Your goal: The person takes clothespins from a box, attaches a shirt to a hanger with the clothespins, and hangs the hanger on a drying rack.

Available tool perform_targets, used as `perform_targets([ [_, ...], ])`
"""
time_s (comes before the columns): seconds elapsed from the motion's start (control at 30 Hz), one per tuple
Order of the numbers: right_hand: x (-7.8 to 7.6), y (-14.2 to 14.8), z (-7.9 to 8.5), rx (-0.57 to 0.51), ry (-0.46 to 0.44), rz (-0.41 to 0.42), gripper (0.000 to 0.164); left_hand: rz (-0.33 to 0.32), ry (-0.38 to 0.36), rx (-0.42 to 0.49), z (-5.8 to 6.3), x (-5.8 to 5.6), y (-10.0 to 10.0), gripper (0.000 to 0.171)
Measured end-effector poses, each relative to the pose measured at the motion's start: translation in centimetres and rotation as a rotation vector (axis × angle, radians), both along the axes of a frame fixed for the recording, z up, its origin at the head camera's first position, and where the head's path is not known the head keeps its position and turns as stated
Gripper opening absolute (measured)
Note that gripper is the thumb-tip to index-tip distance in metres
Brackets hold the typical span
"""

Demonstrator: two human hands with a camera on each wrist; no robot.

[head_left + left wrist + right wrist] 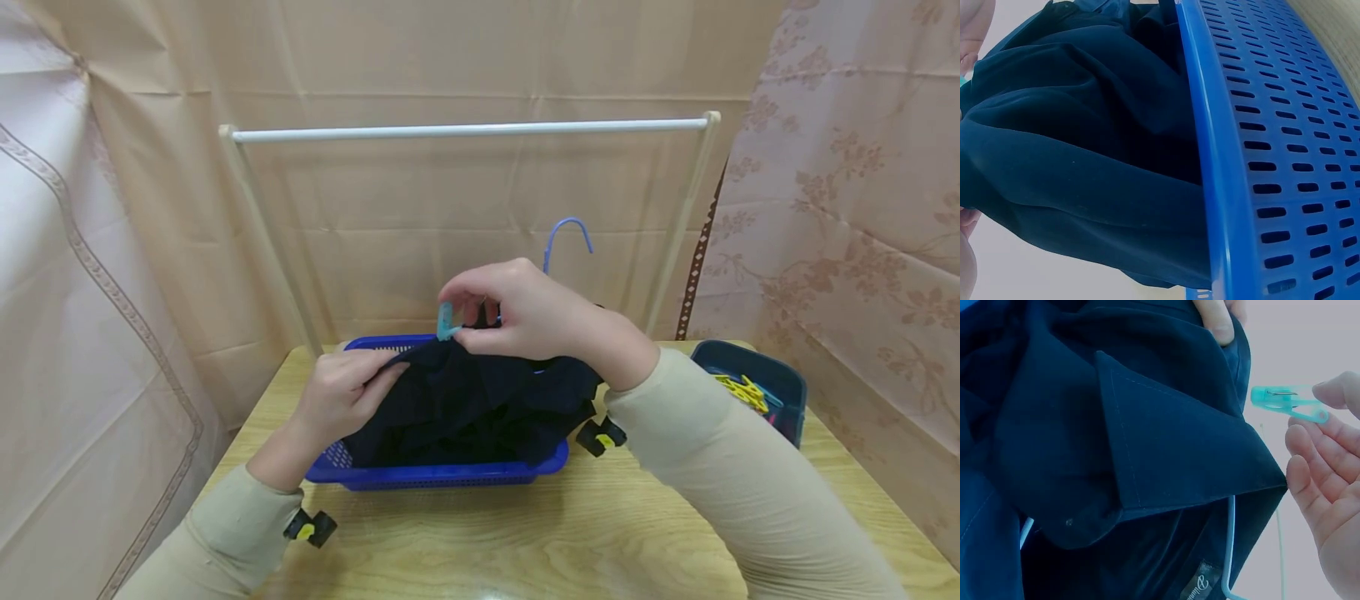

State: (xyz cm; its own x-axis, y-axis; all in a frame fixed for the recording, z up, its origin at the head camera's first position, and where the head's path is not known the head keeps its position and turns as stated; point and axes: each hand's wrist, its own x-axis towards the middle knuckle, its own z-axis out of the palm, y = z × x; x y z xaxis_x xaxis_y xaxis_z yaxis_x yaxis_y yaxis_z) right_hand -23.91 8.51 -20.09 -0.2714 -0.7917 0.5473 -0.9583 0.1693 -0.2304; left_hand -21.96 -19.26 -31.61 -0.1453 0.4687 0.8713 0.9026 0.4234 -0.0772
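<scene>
One dark navy garment [465, 400], frame centre, heaped in one blue basket [435, 475] on the surface [525, 542]. Right hand [532, 317] — grip closed, pinching one teal clothespin [446, 322] at the collar. Left hand [341, 396] pinches the cloth's edge. Blue hanger hook [567, 237] behind; rail [468, 129] above; peg bin [753, 392] at right.

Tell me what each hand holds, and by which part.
Right hand pinches a small turquoise plastic clothespin by its handle end. Left hand grips the dark navy shirt at its edge.
</scene>
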Motion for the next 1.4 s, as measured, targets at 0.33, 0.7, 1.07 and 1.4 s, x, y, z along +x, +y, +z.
perform_targets([
  [0.33,0.18,-0.26,-0.15,0.002,0.021,-0.006,0.020,-0.004,-0.012,-0.009,0.05,0.08,-0.07,0.034],
  [0.7,-0.05,-0.27,-0.39,-0.004,0.039,0.033,0.019,-0.007,0.028,-0.007,0.08,-0.13,-0.04,0.033],
  [1.07,-0.13,-0.19,-0.39,-0.003,0.091,0.081,0.017,0.000,0.027,-0.011,0.09,-0.05,0.00,0.033],
  [1.4,0.15,-0.21,-0.16,0.051,0.114,0.117,0.016,0.003,0.010,0.004,-0.12,-0.18,-0.04,0.036],
])
